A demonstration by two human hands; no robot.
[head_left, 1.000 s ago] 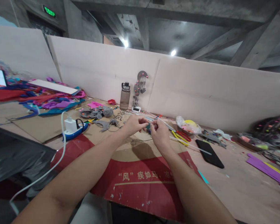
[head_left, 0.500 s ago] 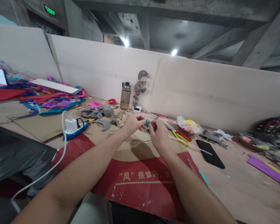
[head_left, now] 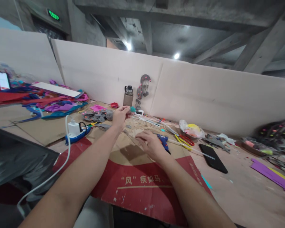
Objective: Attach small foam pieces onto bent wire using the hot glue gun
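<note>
My left hand (head_left: 121,117) is raised over the back of the cardboard, its fingertips pinching a small teal piece (head_left: 133,109) that looks like felt. To the right and nearer to me, my right hand (head_left: 149,144) hovers low over the cardboard mat (head_left: 123,152). Its fingers are loosely stretched and the thumb stands apart, with nothing visible in them. Just beyond that wrist lies a blue glue gun (head_left: 163,142), partly covered by the hand. Grey felt pieces (head_left: 97,115) with pink dots are heaped to the left of my left hand.
A bottle (head_left: 128,96) stands at the back by a grey hanging ornament (head_left: 143,87). On the right are scissors with red handles (head_left: 187,140), yellow-handled pliers (head_left: 182,142) and a black phone (head_left: 213,158). A blue power strip (head_left: 78,136) with a white cable sits left.
My hands have moved apart: the left went left and up with the teal piece, the right let go of it and came lower. The blue glue gun now shows.
</note>
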